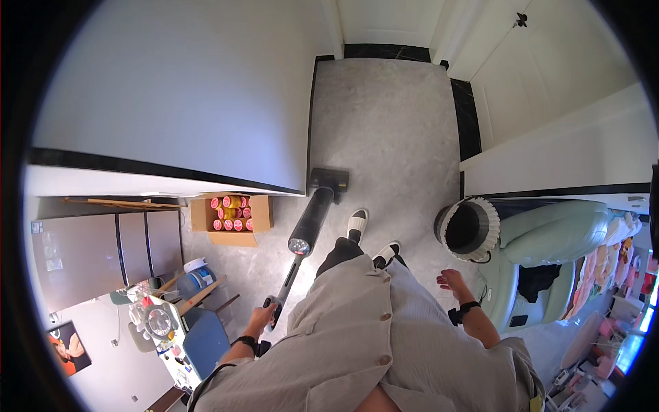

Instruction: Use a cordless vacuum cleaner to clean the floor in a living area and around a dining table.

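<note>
My left hand [263, 315] is wrapped around the handle of a dark upright floor cleaner [313, 219], which looks like a cordless wet-dry vacuum. Its body slants away from me, and the wide cleaning head [330, 181] rests on the grey floor [391, 123], close to the corner of the white wall [206, 92]. Nothing is in my right hand [453, 282]; it hangs at my side with fingers apart, nearest to the ribbed basket and the green sofa. Both wrists wear black bands.
An open cardboard box [262, 213] of red-lidded jars sits along the wall at left. Beyond it stand a water bottle [196, 279], a blue chair [206, 340] and a cluttered table [175, 355]. At right are a ribbed basket [491, 226] and a pale green sofa [556, 226]. White doors border the passage ahead.
</note>
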A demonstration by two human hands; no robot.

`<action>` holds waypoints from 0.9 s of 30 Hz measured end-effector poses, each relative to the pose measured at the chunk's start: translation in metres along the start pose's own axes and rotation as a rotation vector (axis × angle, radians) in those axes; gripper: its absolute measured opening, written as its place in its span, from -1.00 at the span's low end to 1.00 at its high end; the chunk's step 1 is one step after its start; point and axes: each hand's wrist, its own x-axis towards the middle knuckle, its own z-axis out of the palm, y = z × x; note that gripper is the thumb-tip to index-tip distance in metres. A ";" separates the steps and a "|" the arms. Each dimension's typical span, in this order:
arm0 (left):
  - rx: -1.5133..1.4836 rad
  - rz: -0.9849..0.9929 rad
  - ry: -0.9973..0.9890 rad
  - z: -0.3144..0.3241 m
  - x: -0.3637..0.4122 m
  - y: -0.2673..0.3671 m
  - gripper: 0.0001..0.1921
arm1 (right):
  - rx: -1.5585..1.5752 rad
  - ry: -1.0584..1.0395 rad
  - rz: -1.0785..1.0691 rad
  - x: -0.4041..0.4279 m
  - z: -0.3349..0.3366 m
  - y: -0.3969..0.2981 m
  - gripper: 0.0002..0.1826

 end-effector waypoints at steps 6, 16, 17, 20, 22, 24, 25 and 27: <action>-0.004 0.153 -0.111 0.046 0.032 0.161 -0.56 | 0.106 0.069 -0.119 -0.025 0.005 -0.024 -0.65; 0.460 0.748 -0.015 0.165 0.176 0.473 -0.53 | 0.419 0.359 0.145 -0.092 0.029 0.092 -0.72; 0.464 0.773 0.014 0.182 0.188 0.505 -0.56 | 0.441 0.381 0.168 -0.101 0.039 0.103 -0.72; 0.128 0.790 -0.160 0.206 0.252 0.588 -0.68 | 0.177 0.354 0.106 -0.117 0.065 0.113 -0.73; 0.003 0.860 -0.217 0.217 0.269 0.641 -0.72 | 0.142 0.378 0.154 -0.137 0.086 0.088 -0.73; 0.027 0.935 -0.111 0.214 0.270 0.687 -0.69 | 0.011 0.342 0.056 -0.124 0.086 0.123 -0.74; 0.046 0.968 -0.064 0.225 0.264 0.699 -0.65 | -0.096 0.324 -0.054 -0.101 0.076 0.182 -0.75; 0.027 0.975 -0.115 0.246 0.248 0.690 -0.66 | -0.136 0.309 -0.157 -0.084 0.066 0.239 -0.75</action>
